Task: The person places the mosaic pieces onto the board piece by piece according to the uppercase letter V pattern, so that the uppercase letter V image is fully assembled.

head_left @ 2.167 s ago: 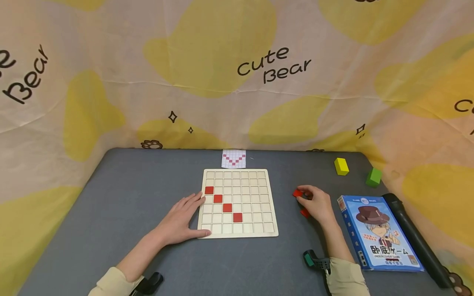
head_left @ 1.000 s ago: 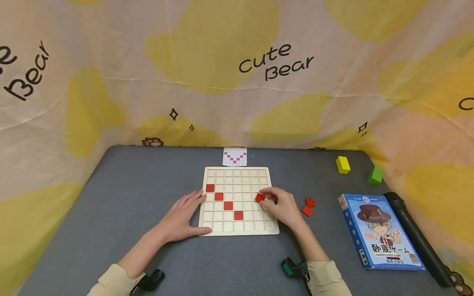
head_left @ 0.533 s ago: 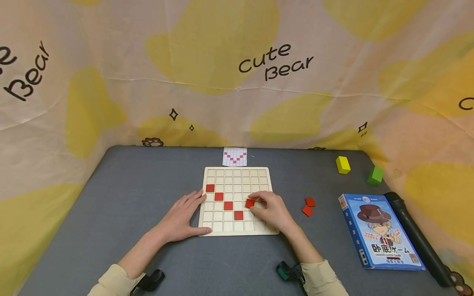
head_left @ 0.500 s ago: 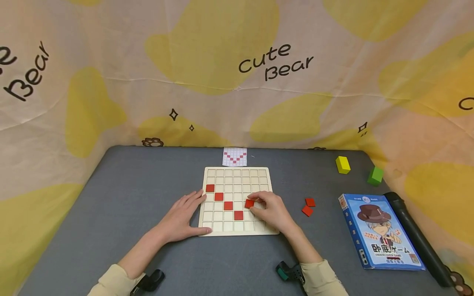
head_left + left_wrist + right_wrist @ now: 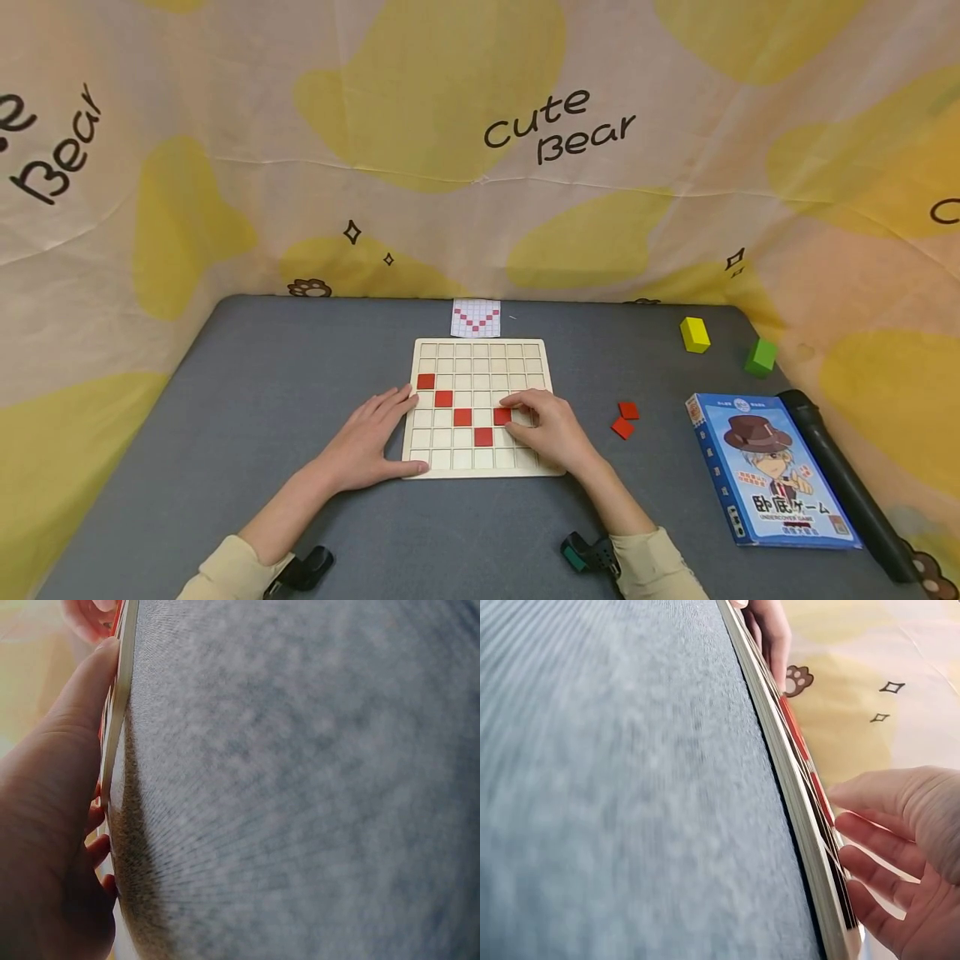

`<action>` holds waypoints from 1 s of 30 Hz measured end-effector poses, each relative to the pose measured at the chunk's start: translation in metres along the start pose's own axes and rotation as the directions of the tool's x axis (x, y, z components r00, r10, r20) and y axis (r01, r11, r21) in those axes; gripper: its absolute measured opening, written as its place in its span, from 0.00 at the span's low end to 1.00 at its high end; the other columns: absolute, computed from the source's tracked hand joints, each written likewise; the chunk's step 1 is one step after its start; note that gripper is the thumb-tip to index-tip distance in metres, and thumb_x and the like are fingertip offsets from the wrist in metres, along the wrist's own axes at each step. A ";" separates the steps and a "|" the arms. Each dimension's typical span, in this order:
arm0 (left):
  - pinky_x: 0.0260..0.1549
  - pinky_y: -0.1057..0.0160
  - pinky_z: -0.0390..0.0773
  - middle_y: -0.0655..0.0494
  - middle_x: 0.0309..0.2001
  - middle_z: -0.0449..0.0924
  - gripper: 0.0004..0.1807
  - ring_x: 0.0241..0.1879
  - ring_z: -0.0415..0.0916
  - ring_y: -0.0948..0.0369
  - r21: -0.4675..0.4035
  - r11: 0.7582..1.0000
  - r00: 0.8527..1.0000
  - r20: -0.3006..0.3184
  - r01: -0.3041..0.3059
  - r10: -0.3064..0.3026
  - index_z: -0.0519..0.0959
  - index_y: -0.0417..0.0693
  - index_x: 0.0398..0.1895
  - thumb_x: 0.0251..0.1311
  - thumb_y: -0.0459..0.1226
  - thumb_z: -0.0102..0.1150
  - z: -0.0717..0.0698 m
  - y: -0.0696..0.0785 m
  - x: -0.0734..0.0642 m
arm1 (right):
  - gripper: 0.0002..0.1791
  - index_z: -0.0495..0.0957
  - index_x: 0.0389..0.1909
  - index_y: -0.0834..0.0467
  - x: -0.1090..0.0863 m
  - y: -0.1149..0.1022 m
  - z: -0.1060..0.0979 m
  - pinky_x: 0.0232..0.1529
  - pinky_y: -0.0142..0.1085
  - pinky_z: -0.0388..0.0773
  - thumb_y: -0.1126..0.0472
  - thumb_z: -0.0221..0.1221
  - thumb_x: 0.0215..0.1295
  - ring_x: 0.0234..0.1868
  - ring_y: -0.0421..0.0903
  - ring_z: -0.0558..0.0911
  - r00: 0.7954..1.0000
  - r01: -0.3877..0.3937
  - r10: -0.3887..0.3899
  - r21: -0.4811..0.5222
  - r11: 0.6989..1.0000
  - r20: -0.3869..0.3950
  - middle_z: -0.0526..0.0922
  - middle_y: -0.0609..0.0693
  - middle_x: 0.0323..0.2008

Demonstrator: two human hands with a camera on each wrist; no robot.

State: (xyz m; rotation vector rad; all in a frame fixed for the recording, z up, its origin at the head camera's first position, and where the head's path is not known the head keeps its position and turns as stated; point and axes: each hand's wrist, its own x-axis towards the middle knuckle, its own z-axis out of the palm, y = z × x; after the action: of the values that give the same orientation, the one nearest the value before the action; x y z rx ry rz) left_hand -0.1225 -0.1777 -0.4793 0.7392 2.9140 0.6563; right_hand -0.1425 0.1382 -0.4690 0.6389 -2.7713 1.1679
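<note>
A cream grid board (image 5: 435,472) lies on the table, with several red square tiles in its cells. Four of them form a diagonal down from the left, ending at the lowest red tile (image 5: 483,437). My right hand (image 5: 551,425) pinches another red tile (image 5: 502,416) between thumb and index finger, at a cell one row up and one column right of that lowest one. Along the board's left edge, my left hand (image 5: 367,442) rests with fingers spread and thumb on the near left corner; the left wrist view shows the thumb (image 5: 90,682) against the rim.
Two loose red tiles (image 5: 622,428) lie right of the board. Behind it is a small card (image 5: 476,318) printed with a red V pattern. Farther right are a yellow block (image 5: 694,335), a green block (image 5: 761,357), a blue game box (image 5: 776,475) and a black cylindrical object (image 5: 847,483).
My right hand has carried a red tile from the table on the right leftward onto the board, then lowered it to a cell. The left hand has stayed at the board's edge.
</note>
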 end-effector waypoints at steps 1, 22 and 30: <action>0.66 0.40 0.55 0.51 0.76 0.50 0.57 0.73 0.49 0.48 0.000 1.000 1.000 0.001 -0.001 0.001 0.58 0.46 0.75 0.48 0.71 0.59 0.000 0.000 0.000 | 0.15 0.85 0.46 0.52 -0.001 0.001 -0.001 0.44 0.39 0.75 0.63 0.69 0.56 0.43 0.42 0.77 1.000 -0.003 0.003 0.002 1.000 -0.005 0.84 0.42 0.44; 0.66 0.39 0.54 0.52 0.76 0.50 0.58 0.73 0.49 0.48 0.000 1.000 1.000 -0.003 -0.009 0.009 0.59 0.47 0.75 0.48 0.74 0.55 0.002 -0.001 0.000 | 0.15 0.84 0.48 0.57 -0.053 0.044 -0.072 0.43 0.47 0.77 0.64 0.68 0.59 0.41 0.50 0.79 0.979 -0.171 0.155 -0.119 0.978 -0.133 0.84 0.53 0.45; 0.67 0.40 0.53 0.53 0.77 0.49 0.58 0.74 0.48 0.49 0.000 1.000 1.000 0.001 -0.005 0.005 0.58 0.48 0.75 0.48 0.74 0.55 0.002 -0.002 0.001 | 0.18 0.82 0.50 0.60 -0.078 0.061 -0.095 0.40 0.40 0.77 0.64 0.68 0.59 0.39 0.49 0.77 0.966 -0.236 0.215 -0.146 0.961 -0.146 0.83 0.55 0.43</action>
State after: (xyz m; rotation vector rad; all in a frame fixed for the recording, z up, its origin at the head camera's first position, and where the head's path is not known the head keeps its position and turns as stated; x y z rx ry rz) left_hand -0.1237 -0.1782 -0.4824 0.7466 2.9121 0.6560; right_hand -0.1053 0.2703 -0.4596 0.2266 -2.8443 0.9633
